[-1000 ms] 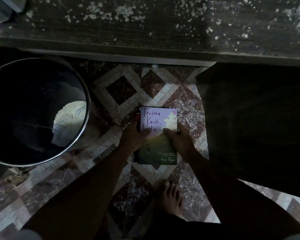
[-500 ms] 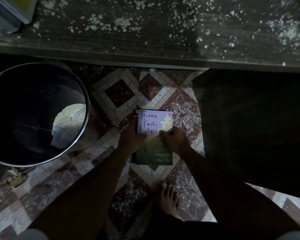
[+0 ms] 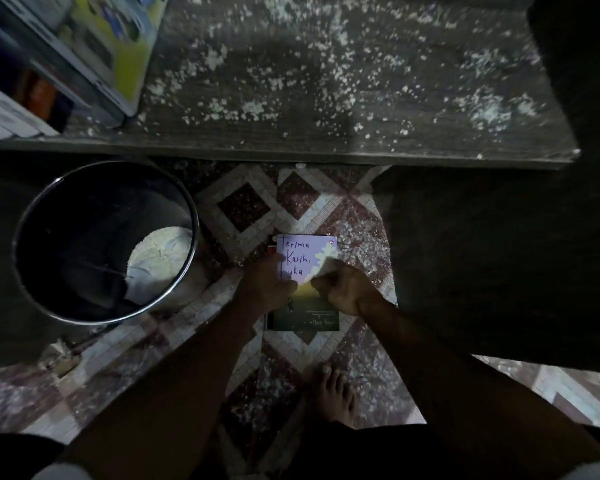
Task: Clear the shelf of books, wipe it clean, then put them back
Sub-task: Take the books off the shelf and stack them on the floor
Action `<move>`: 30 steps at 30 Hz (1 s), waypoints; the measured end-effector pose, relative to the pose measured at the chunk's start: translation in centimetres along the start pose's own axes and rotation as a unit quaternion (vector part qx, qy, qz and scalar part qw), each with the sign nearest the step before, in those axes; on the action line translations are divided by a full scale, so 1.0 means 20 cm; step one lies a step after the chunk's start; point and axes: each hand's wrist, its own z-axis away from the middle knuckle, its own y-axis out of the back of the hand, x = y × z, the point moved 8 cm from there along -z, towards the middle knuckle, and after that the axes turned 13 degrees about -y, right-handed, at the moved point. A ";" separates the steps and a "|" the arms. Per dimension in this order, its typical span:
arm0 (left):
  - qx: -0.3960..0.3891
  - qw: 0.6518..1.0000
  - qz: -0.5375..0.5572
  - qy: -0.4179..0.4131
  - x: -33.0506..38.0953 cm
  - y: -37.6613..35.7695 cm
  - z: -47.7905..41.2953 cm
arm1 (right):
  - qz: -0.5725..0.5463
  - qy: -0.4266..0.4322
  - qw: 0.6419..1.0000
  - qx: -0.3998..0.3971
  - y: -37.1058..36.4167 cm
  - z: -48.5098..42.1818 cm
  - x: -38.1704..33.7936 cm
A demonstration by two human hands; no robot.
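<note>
Left hand (image 3: 267,284): grips the left edge of a paperback book (image 3: 307,251) with a lilac upper cover and a dark green lower cover, thumb laid across the cover. Right hand (image 3: 343,289): fingers curled, gripping the same book at its right side, knuckles raised over the middle of the cover. Both forearms reach down from the bottom of the frame and meet at the book.

Book: lies flat, face up, on the floor (image 3: 243,209), which is tiled in a maroon and pale diamond pattern and strewn with pale flakes. Handwritten lettering on the cover reads "Terima Kasih, Luka". A thin red edge (image 3: 270,250) shows just under its upper left corner; what this belongs to cannot be determined.

Bare foot (image 3: 333,393): planted on the floor near the book, on the side towards the person.

Left of the book: a round dark bucket (image 3: 66,220) with a bright metal rim stands on the floor, a pale crumpled cloth (image 3: 160,258) lying inside it.

Beyond the book: the shelf (image 3: 326,81), a dark worn wooden board, heavily speckled with pale flakes. At its left end several leaning books (image 3: 129,46) stand, the nearest with a yellow-green cover.

Right of the book: a large dark mass (image 3: 499,254), too dim to identify.
</note>
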 end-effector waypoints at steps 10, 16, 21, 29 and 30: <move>0.040 0.949 -0.254 -0.183 0.63 0.32 0.47 | 0.184 0.105 0.976 0.054 0.33 0.65 -0.19; 0.106 0.895 -0.347 -0.260 0.96 0.60 0.79 | 0.170 0.197 0.953 0.154 0.56 1.17 -0.31; 0.183 0.867 -0.361 -0.290 1.20 0.80 1.08 | 0.193 0.211 0.940 0.187 0.70 1.50 -0.36; 0.235 0.832 -0.394 -0.313 1.39 1.04 1.43 | 0.229 0.292 0.892 0.257 0.81 1.93 -0.56; 0.233 0.831 -0.403 -0.303 1.40 1.07 1.45 | 0.231 0.301 0.887 0.265 0.82 1.97 -0.60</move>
